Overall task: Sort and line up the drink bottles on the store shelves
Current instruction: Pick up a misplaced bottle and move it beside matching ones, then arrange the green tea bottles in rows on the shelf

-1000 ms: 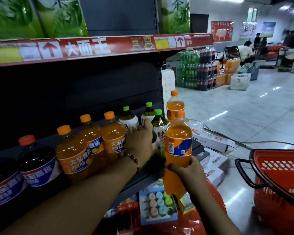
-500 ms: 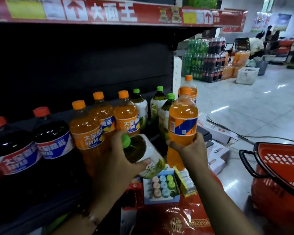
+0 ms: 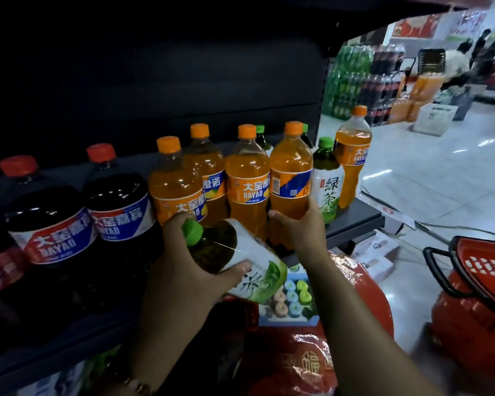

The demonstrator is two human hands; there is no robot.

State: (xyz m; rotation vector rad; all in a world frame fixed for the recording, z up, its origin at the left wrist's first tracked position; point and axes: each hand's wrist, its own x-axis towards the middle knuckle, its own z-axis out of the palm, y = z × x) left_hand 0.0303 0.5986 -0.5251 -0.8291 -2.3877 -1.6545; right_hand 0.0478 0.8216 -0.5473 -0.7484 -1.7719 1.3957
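Note:
My left hand (image 3: 183,261) grips a green tea bottle (image 3: 240,258), tilted with its green cap toward the shelf, in front of the shelf edge. My right hand (image 3: 300,224) holds the lower body of an orange soda bottle (image 3: 290,178) that stands on the dark shelf (image 3: 355,215) in the row of orange sodas (image 3: 247,184). To its right stand another green tea bottle (image 3: 326,178) and one more orange soda (image 3: 352,155) at the shelf's end. Two dark cola bottles (image 3: 117,201) with red caps stand at the left.
A red shopping basket (image 3: 480,284) sits on the floor at the right. Below the shelf lie a red foil-wrapped package (image 3: 306,358) and a box of pastel items (image 3: 292,298). Stacked drink packs (image 3: 363,78) and people are far back across the tiled floor.
My right hand moved the orange soda leftward and set it into the orange row on the shelf. My left hand, which lifted the green tea out, keeps holding it tilted. The camera came closer.

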